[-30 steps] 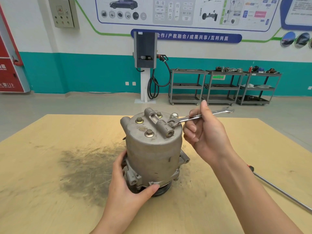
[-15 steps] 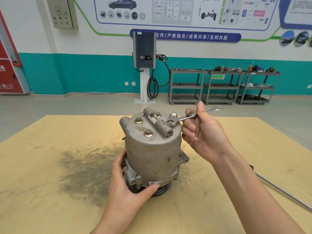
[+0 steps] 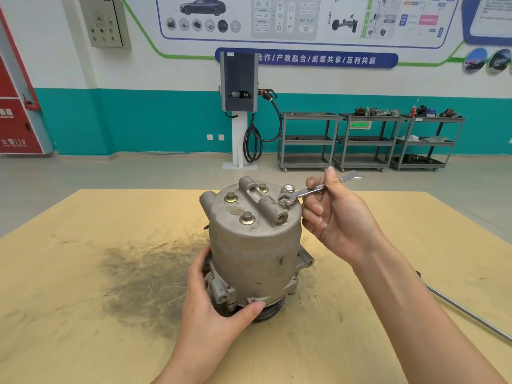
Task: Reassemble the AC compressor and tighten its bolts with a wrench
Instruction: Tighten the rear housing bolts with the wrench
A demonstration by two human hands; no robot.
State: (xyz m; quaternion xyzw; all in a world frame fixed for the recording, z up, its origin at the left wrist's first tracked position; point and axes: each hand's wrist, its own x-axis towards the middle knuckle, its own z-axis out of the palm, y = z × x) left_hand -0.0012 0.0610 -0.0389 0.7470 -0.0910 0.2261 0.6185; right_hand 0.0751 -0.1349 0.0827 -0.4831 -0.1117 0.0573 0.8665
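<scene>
A grey metal AC compressor [image 3: 255,245] stands upright on the wooden table [image 3: 83,300]. Its top cover carries several brass-coloured bolts, such as one at the front [image 3: 247,217] and one at the left [image 3: 230,197]. My left hand [image 3: 219,309] grips the compressor's base from the front left. My right hand [image 3: 335,217] pinches a silver open-end wrench [image 3: 310,191] by its shaft. The wrench's jaw sits on a bolt [image 3: 283,203] at the right edge of the cover, next to a silver cap [image 3: 288,187].
A long metal bar [image 3: 471,314] lies on the table at the right, partly behind my forearm. A dark smear [image 3: 138,278] stains the wood left of the compressor. Three grey carts [image 3: 368,139] and a charging post [image 3: 239,106] stand by the far wall.
My right hand has swung the wrench's free end leftward and away from me around the bolt. The left hand and the compressor have stayed put.
</scene>
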